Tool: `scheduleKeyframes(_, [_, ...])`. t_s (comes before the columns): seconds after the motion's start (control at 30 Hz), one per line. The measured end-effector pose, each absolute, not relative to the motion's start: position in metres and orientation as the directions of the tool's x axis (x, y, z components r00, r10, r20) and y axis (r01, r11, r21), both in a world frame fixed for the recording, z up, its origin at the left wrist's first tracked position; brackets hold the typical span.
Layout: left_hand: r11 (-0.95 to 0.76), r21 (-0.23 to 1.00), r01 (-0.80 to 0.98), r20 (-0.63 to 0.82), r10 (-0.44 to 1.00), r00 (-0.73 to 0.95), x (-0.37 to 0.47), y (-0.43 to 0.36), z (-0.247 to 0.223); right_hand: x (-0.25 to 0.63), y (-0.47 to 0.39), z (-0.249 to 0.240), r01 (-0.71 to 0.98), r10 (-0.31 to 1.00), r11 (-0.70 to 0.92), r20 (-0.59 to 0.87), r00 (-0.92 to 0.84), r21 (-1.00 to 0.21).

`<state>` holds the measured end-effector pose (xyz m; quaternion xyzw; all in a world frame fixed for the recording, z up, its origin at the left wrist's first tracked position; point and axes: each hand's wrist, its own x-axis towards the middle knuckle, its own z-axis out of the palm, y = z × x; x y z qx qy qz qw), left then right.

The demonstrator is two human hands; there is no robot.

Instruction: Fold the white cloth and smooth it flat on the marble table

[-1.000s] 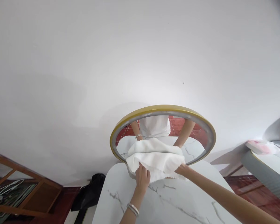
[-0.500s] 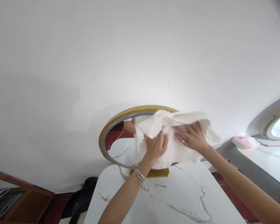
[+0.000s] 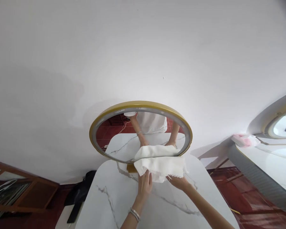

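Observation:
A white cloth (image 3: 160, 166) lies folded across the lower right of a round mirror (image 3: 124, 143) with a gold rim, in front of its base. At the cloth's lower left edge, my left hand (image 3: 145, 185) is closed on it, fingertips partly under the fabric. My right hand (image 3: 177, 182) grips the lower right edge, most of its fingers hidden beneath the cloth. The mirror stands on a white marble-patterned table (image 3: 105, 190), and its glass reflects both arms and the cloth. Part of the gold base (image 3: 131, 168) shows left of the cloth.
A pale wall (image 3: 143, 57) rises behind the mirror. To the right, a second table (image 3: 274, 159) carries a pink-and-white packet (image 3: 245, 140) and another round mirror (image 3: 284, 125). A wooden cabinet (image 3: 35, 195) and a black bag (image 3: 82, 187) are at lower left.
Both hands have come down with the cloth from the mirror's face to its lower edge and base. More of the glass now shows, and the view has shifted slightly.

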<state>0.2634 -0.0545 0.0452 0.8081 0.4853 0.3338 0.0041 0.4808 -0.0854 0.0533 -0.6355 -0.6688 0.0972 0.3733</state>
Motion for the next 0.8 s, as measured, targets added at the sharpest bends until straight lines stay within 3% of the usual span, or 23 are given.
scheduleKeyframes(0.1, [-0.480,0.397,0.782,0.536,0.813,0.227,0.244,-0.068,0.047,0.466,-0.097,0.045,0.752,0.935,0.120,0.329,0.133,-0.648])
scheduleKeyframes(0.17, [-0.394,0.487,0.779,0.570,0.820,0.059,0.235,-0.075,0.054,0.460,-0.107,0.049,0.722,0.916,0.064,0.328,0.231,-0.689])
scheduleKeyframes(0.3, [-0.215,0.726,0.654,0.498,0.820,-0.284,0.226,-0.078,0.071,0.462,-0.117,0.076,0.426,0.825,0.122,0.330,0.459,-0.897])
scheduleKeyframes(0.4, [-0.107,0.807,0.580,0.302,0.920,-0.250,0.224,-0.072,0.078,0.475,-0.111,0.087,0.300,0.880,0.127,0.247,0.405,-0.945])
scheduleKeyframes(0.5, [-0.031,0.841,0.540,0.156,0.970,-0.187,0.222,-0.065,0.071,0.493,-0.100,0.073,0.319,0.931,-0.023,0.096,0.352,-0.948])
scheduleKeyframes(0.67, [0.035,0.885,0.465,0.095,0.963,-0.252,0.224,-0.047,0.053,0.522,-0.086,0.036,0.308,0.819,-0.272,-0.051,0.572,-0.912])
scheduleKeyframes(0.8, [0.050,0.914,0.402,0.041,0.976,-0.216,0.231,-0.030,0.053,0.536,-0.074,0.035,0.279,0.837,-0.280,-0.091,0.539,-0.918])
